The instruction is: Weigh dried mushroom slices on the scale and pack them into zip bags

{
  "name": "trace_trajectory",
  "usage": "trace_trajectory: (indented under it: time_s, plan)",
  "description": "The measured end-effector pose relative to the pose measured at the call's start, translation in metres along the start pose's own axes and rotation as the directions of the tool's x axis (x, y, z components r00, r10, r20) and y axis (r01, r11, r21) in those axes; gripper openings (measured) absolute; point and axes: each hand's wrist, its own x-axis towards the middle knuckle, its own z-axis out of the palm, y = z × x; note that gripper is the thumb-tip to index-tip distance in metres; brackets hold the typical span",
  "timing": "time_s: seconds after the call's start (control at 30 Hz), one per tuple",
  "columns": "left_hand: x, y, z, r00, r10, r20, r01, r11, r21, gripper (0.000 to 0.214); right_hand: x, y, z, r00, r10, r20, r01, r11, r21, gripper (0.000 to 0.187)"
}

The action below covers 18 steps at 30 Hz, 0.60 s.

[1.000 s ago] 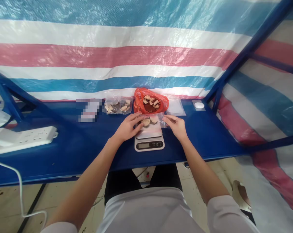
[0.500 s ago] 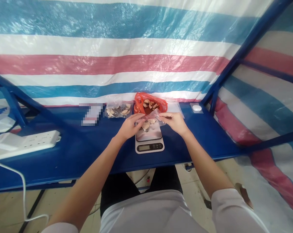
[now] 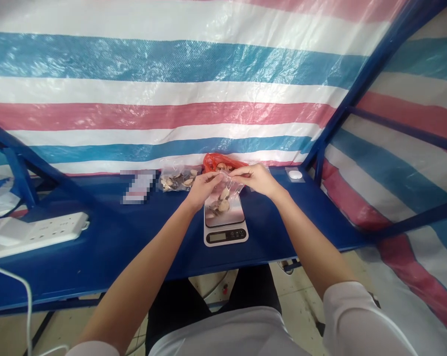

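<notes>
Head view: a small clear bag [image 3: 223, 194] with pale, sliced pieces inside hangs over the shiny plate of a scale [image 3: 225, 228]. Both hands hold it by its top edge. The left hand [image 3: 201, 187] pinches the edge's left end between thumb and fingertips, and the right hand [image 3: 256, 179] pinches the right end in the same way. The bag's lower end sits low over the plate, which mirrors it; whether the two touch cannot be told.

The scale stands on a blue table [image 3: 108, 237] with its display towards the person. Just behind the held bag lies a red bag [image 3: 219, 161], largely hidden by the hands and by the clear bag. To its left, close to the left hand, a second clear bag [image 3: 177, 179] holds similar slices. Well off to the left, a white power strip [image 3: 34, 231] lies on the table, and a white cable [image 3: 23, 291] runs down past the table's front edge. A small white round thing [image 3: 294, 174] rests near the right back corner, beside a blue frame post [image 3: 360, 84]. A striped tarp [image 3: 171, 99] closes off the back.
</notes>
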Motion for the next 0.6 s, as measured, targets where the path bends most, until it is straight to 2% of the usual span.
trace_trajectory:
  time_s: [0.13,0.23,0.37,0.47,0.6]
  plan:
    - [-0.003,-0.005,0.005,0.993,-0.033,-0.117,0.008,0.979,-0.202,0.041,0.003,0.016,0.005,0.991,0.035,-0.126,-0.017,0.990,0.141,0.019]
    - [-0.010,-0.007,0.010,0.978,-0.060,-0.201,-0.003,0.953,-0.302,0.040,0.003,0.032,0.014,0.959,0.153,-0.237,-0.073,0.946,0.314,0.030]
    - [-0.016,-0.010,0.015,0.966,-0.080,-0.246,-0.013,0.934,-0.357,0.040,0.001,0.051,0.028,0.913,0.370,-0.171,-0.230,0.815,0.532,0.045]
    - [-0.015,-0.013,0.016,0.963,-0.122,-0.240,0.018,0.919,-0.393,0.040,0.001,0.059,0.037,0.899,0.423,-0.111,-0.287,0.764,0.578,0.048]
    - [-0.007,-0.017,0.012,0.967,-0.140,-0.211,0.056,0.930,-0.362,0.039,0.006,0.065,0.047,0.887,0.444,-0.128,-0.284,0.742,0.607,0.050]
